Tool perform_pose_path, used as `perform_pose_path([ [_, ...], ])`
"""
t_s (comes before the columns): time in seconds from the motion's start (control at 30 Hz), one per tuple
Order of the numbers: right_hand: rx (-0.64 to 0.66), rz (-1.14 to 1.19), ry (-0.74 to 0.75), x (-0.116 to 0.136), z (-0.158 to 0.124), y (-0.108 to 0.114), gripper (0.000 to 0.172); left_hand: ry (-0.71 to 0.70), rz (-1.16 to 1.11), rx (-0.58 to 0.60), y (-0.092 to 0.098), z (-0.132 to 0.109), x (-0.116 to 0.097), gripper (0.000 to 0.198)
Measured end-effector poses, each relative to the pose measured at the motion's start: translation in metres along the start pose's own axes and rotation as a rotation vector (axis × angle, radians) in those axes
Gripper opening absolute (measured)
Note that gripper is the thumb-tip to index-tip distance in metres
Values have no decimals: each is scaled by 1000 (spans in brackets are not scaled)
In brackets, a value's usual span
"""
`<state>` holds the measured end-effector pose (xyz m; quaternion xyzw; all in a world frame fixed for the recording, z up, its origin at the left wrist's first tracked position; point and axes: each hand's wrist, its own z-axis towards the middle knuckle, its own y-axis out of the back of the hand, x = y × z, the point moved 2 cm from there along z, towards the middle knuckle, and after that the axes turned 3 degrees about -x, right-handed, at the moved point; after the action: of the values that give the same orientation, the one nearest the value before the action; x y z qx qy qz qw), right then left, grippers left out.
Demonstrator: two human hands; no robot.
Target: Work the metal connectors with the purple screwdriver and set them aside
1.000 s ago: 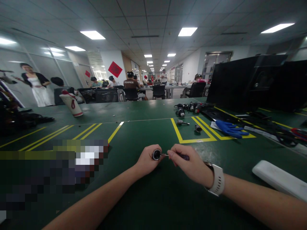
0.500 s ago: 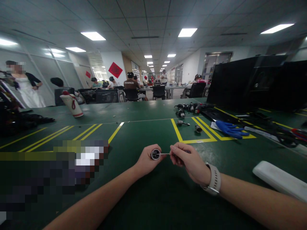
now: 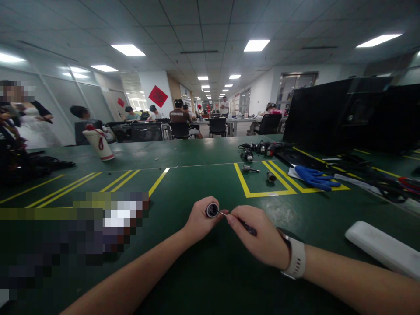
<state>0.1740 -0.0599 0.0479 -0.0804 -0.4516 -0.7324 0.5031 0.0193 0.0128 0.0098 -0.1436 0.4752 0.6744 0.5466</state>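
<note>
Head view, facing forward and down, left hand point(image 3: 201, 222), right hand point(image 3: 259, 234) close

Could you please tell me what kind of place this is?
Probably an open-plan office or workshop: a green table marked with yellow tape, loose metal parts, and people seated farther back.

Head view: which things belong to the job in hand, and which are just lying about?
Seemingly in the job:
metal-rimmed part, in the left hand
thin dark-handled tool, in the right hand

Seemingly lying about:
blue glove
pale cup
white oblong object
metal pieces within yellow lines, perhaps related
</note>
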Motion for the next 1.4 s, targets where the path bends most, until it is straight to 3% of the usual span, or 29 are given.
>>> perform_pose_path([
  [0.13,-7,-12,55,-2,-2,-4,22,19,-14,-21,-1,1,1,25],
  [1.4,-6,40,27,-8,-5,-7,20,87,-94,-60,-1,0,0,26],
])
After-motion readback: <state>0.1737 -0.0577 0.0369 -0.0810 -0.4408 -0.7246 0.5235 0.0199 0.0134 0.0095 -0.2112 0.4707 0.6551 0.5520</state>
